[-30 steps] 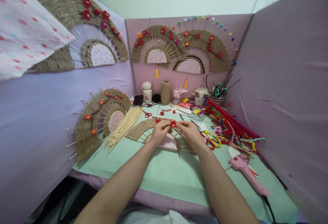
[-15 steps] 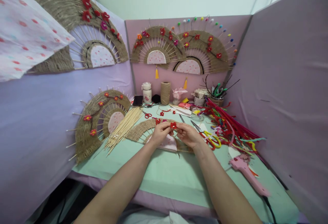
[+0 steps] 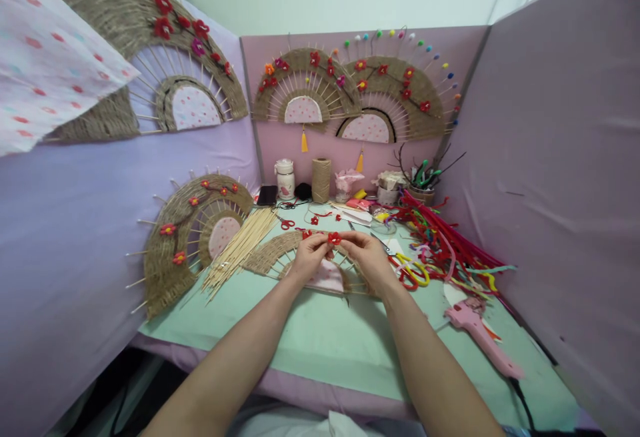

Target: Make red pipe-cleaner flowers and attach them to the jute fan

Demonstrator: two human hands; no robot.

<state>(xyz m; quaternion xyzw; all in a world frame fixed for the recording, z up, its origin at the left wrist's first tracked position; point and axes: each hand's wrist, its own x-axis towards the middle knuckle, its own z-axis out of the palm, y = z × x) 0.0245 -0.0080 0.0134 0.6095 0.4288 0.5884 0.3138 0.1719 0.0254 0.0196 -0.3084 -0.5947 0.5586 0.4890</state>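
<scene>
Between both hands is a small red flower (image 3: 335, 239), above a twine-wrapped fan (image 3: 273, 255) lying on the green table cover. My left hand (image 3: 309, 258) pinches the flower's left side with thumb and forefinger. From the right, my right hand (image 3: 367, 257) grips it with its fingertips and covers part of the fan's right half. The fan has a pale dotted half-circle (image 3: 327, 277) at its lower middle. Another red flower shows on the fan's top edge, just behind my left hand.
Wooden sticks (image 3: 240, 250) lie left of the fan. On the right are yellow-handled scissors (image 3: 417, 271), a pile of coloured pipe cleaners (image 3: 443, 230) and a pink glue gun (image 3: 483, 340). A twine spool (image 3: 321, 181) and white bottle (image 3: 285, 180) stand behind.
Both hands have shifted slightly up and left in view, still holding the red flower. My right hand has turned a little, its back now more to the camera. The whole view has shifted slightly.
</scene>
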